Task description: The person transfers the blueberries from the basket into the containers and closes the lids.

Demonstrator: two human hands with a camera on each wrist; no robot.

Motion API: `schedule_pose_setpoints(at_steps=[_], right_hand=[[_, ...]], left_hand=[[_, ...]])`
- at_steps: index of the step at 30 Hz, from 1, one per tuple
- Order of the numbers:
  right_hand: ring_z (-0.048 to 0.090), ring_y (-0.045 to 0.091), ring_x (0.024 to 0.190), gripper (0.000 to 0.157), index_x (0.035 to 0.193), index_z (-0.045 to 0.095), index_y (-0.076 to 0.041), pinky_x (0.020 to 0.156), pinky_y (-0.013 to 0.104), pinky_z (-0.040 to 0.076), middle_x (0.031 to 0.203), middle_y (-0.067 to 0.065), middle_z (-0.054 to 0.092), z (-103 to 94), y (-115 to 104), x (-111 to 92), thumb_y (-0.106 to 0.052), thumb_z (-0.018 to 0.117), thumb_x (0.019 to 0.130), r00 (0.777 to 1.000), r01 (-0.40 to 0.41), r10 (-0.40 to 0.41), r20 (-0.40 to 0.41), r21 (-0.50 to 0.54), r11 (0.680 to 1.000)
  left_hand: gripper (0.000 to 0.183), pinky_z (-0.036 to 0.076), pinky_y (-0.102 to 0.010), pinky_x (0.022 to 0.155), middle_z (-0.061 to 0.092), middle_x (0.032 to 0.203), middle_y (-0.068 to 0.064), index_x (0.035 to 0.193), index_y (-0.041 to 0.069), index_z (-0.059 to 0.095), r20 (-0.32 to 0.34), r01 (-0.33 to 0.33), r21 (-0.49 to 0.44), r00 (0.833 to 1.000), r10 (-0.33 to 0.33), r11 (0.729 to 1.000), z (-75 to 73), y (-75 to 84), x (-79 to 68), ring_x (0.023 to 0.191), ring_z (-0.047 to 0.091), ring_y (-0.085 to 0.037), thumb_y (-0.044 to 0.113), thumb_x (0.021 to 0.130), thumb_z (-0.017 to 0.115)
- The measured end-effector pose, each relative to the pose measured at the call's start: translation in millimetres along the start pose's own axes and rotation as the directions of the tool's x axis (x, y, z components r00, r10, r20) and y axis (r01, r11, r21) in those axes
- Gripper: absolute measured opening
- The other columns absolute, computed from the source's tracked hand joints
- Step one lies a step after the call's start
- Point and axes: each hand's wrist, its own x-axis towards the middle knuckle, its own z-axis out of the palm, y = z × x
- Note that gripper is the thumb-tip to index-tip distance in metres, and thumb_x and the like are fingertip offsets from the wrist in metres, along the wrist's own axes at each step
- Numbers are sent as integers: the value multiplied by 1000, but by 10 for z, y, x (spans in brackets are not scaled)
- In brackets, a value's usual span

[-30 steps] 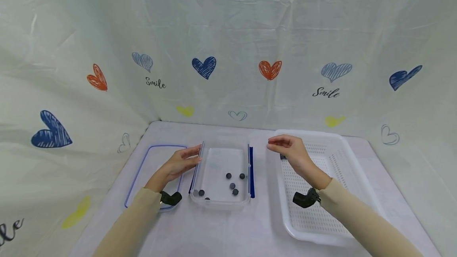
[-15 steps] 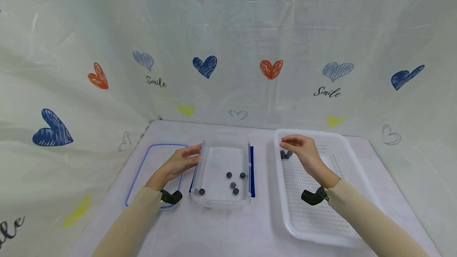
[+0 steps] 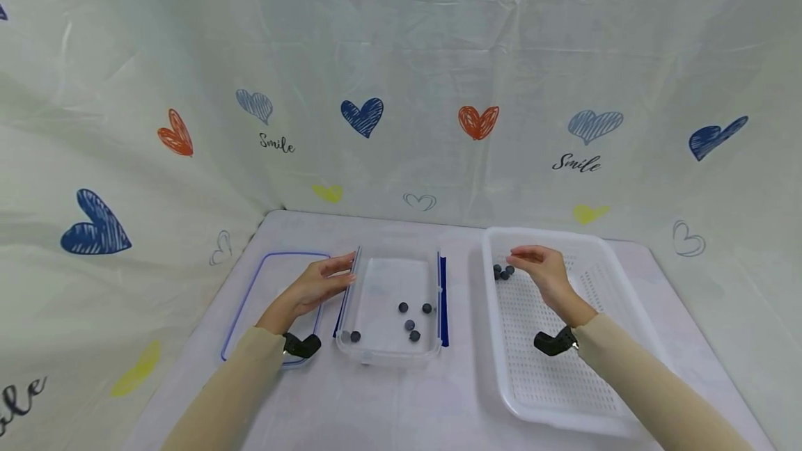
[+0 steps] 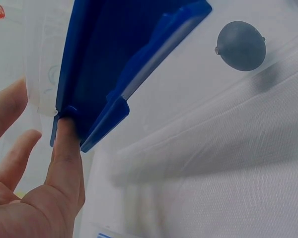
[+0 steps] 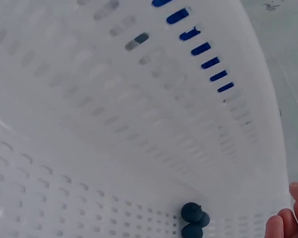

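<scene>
My left hand (image 3: pixel 316 287) touches the left wall of a clear plastic container (image 3: pixel 390 357) with extended fingers. In the left wrist view one fingertip lies against its blue clip flap (image 4: pixel 134 64). Several blueberries (image 3: pixel 403 307) lie apart inside the container; one blueberry (image 4: pixel 242 45) shows up close in the left wrist view. Above the far left part of a white perforated basket (image 3: pixel 501 367) hovers my right hand (image 3: pixel 548 273), fingers loosely bent, nothing visible between them. A small cluster of blueberries (image 5: pixel 192 212) sits in the basket's corner, just left of those fingers in the head view.
A clear lid with a blue rim (image 3: pixel 247 298) lies left of the container, partly under my left forearm. The container's other blue clip (image 3: pixel 444 301) hangs open on its right side. A hanging sheet with printed hearts (image 3: pixel 401 89) stands behind the white table (image 3: pixel 401 416).
My right hand has moved right, from the gap beside the basket to above its inside, uncovering the blueberry cluster. The left hand stays at the container.
</scene>
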Motion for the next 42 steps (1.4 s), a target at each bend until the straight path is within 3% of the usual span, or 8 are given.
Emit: schedule_pose_setpoints(at_steps=[9, 19, 26, 30, 37, 42], right_hand=[[60, 0, 80, 38, 116, 63, 16, 76, 13, 48, 91, -2, 71, -33, 245, 54, -8, 75, 89, 992, -94, 84, -90, -108, 990], [58, 0, 79, 35, 114, 65, 13, 72, 13, 48, 97, 7, 71, -31, 417, 111, -9, 76, 90, 983, -116, 92, -159, -155, 981], [57, 13, 86, 32, 113, 67, 10, 70, 18, 50, 106, 18, 66, -24, 516, 165, -13, 75, 91, 979, -137, 96, -180, -231, 963], [58, 13, 83, 31, 109, 68, 9, 67, 17, 51, 102, 17, 66, -15, 559, 195, -13, 75, 90, 975, -139, 88, -203, -254, 957], [57, 5, 66, 31, 103, 69, 10, 58, 15, 49, 83, 9, 69, 5, 609, 226, -13, 79, 86, 971, -130, 66, -228, -278, 952], [56, 5, 62, 28, 99, 70, 9, 56, 17, 47, 76, 5, 70, 38, 611, 247, -13, 79, 85, 968, -140, 64, -242, -307, 941]], left_hand=[[68, 42, -38, 108, 33, 156, -21, 155, 9, 37, -9, 21, 3, 1000, -21, 1000, 21, 12, -8, 142, 33, -35, 13, 95, 70], [67, 46, -32, 104, 34, 155, -22, 154, 9, 38, -17, 23, -4, 1000, -23, 1000, 38, 9, -5, 140, 37, -35, 12, 95, 70], [68, 43, -39, 107, 37, 154, -21, 153, 10, 40, -38, 35, 11, 999, -35, 999, 42, 11, -6, 123, 54, -22, 13, 93, 72], [69, 41, -42, 109, 37, 154, -20, 153, 10, 41, -48, 39, 10, 998, -39, 999, 43, 6, -13, 126, 52, -24, 14, 93, 73], [66, 43, -38, 107, 37, 154, -19, 153, 11, 41, -44, 39, 8, 998, -39, 999, 48, 15, -29, 126, 52, -24, 12, 94, 71], [65, 45, -36, 106, 37, 154, -20, 153, 11, 41, -35, 29, 12, 999, -28, 1000, 43, 30, -19, 123, 54, -22, 10, 95, 69]])
